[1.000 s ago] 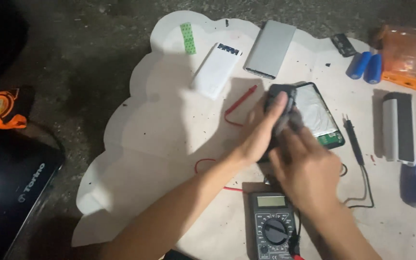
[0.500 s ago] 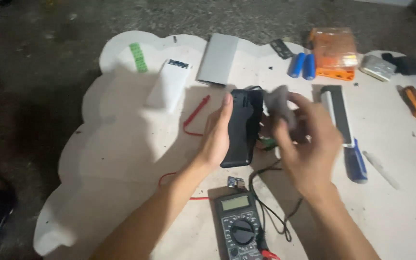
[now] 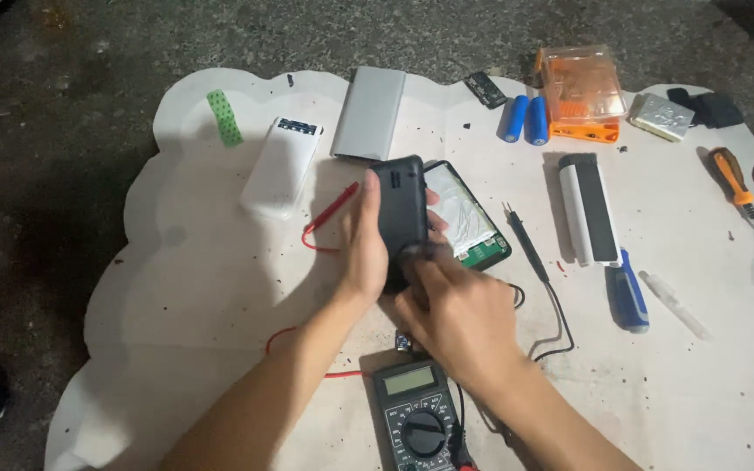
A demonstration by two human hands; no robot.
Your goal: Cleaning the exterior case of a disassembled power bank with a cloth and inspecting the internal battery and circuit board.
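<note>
At centre frame, the black power-bank cover [image 3: 400, 214] stood on edge over the opened power bank [image 3: 469, 222], gripped along its left side by the left hand [image 3: 364, 253]. The right hand [image 3: 455, 305] pinched its lower end, apparently prying it free; lifting it clear would need steady hold beside the multimeter [image 3: 419, 423] at bottom centre.

Multimeter [image 3: 421, 423] cut by bottom edge

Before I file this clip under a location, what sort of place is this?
Probably a makeshift electronics repair spot on a concrete floor: a white sheet serves as bench, with a multimeter, loose blue cells and an opened power bank.
</note>
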